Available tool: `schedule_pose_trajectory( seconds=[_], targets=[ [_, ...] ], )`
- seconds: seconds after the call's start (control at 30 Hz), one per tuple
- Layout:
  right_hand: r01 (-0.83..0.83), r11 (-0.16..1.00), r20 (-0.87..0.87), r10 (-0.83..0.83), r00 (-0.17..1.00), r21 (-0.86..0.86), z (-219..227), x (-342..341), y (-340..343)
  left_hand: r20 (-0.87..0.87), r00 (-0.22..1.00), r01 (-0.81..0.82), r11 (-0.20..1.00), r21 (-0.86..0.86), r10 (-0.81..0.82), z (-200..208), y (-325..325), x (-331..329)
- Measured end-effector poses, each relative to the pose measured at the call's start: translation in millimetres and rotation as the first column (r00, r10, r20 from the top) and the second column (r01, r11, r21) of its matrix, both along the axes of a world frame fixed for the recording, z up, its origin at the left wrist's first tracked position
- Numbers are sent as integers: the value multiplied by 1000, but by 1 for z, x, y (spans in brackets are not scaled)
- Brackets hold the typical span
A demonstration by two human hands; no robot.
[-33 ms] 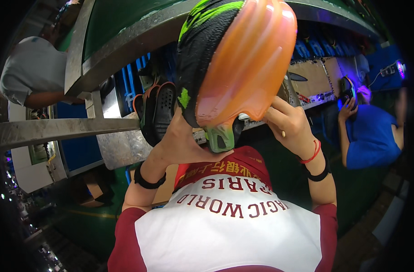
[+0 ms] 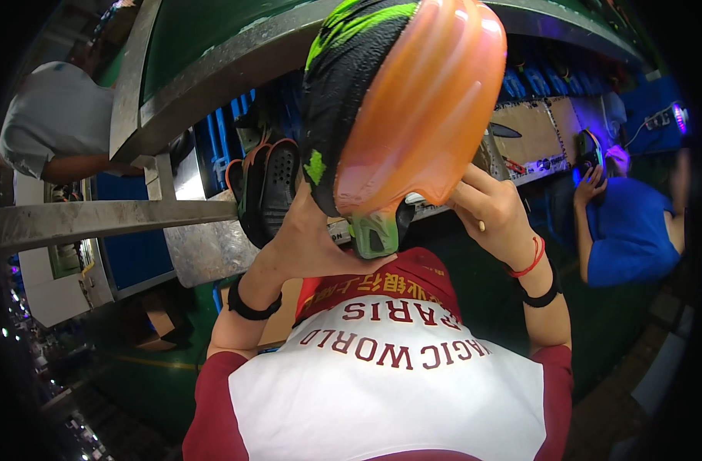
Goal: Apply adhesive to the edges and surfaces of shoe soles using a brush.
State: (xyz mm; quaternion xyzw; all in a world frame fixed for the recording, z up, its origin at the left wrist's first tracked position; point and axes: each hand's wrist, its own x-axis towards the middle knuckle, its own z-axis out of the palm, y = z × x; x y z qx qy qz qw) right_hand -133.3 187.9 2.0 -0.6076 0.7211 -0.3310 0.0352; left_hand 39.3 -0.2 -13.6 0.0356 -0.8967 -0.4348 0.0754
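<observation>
A shoe [image 2: 420, 115] with a glossy orange sole and a black and bright-green upper is held up in front of me, sole toward me. At its lower end is a greenish heel piece [image 2: 375, 234]. My left hand [image 2: 308, 238] grips the shoe around that end, its thumb stretched beneath the heel piece. At the sole's right edge, my right hand [image 2: 489, 211] has its fingers bent in a pinch. A small pale round end [image 2: 481, 226] pokes out of them, seemingly of a thin stick-like tool. Something white shows between the sole and those fingers.
Dark clogs [image 2: 278, 192] stand on the bench behind my left hand. A metal frame [image 2: 205, 69] crosses the upper left. A person in grey [image 2: 59, 115] is at the left; another in blue [image 2: 627, 223] handles a shoe at the right. A cardboard sheet [image 2: 531, 127] lies beyond my right hand.
The shoe has shifted very slightly to the right. Both my hands keep nearly the same places and holds.
</observation>
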Motion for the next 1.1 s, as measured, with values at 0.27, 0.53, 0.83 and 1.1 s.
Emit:
schedule_pose_trajectory(
  seconds=[0.27, 0.53, 0.83, 1.1],
  targets=[
    [9, 1000, 107, -8, 994, -11, 1, 1, 0, 21, 1000, 4, 996, 94, -6, 2, -1, -4],
    [-12, 1000, 239, 12, 971, -1, 0, 1, -1, -86, 996, 32, 998, 58, -27, -6, -1, -4],
    [-8, 999, -3, 8, 1000, -31, -1, -1, -5, -242, 970, 53, 981, 189, -6, 12, -3, -14],
    [-15, 992, -119, 0, 993, -123, -5, 0, -6, -315, 949, 102, 948, 301, -2, 15, -6, -17]
  ],
)
